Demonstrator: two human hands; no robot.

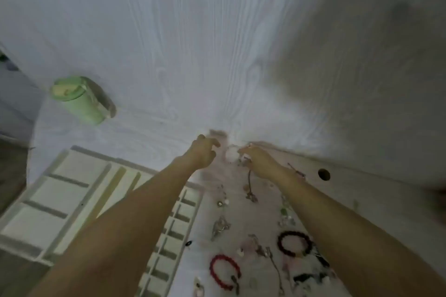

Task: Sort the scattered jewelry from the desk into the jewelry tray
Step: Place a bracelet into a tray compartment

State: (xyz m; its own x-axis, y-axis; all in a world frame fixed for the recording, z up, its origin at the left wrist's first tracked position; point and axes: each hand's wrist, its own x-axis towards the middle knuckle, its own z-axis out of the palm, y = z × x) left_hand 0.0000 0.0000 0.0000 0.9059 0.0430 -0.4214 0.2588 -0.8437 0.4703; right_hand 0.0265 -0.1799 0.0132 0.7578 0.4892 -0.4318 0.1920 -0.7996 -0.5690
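Note:
The view is blurred by motion. Both my arms reach to the far edge of the desk. My right hand (pixel 258 160) pinches a pale round bracelet (pixel 231 155) at its fingertips. My left hand (pixel 205 152) hovers just left of that bracelet with fingers loosely curled and nothing in them. The white jewelry tray (pixel 60 190), with large cells and rows of small slots, lies at the left, partly under my left forearm. Scattered to its right are a red bead bracelet (pixel 224 270), a dark bead bracelet (pixel 293 243), a silver piece (pixel 220 224) and a dark cord with a pendant (pixel 251 188).
A green lidded cup (pixel 82 99) stands at the back left of the desk. White curtain fabric (pixel 193 43) hangs behind the desk. A round cable hole (pixel 324 174) sits in the desk top at the right. More small chains and charms lie near the front right.

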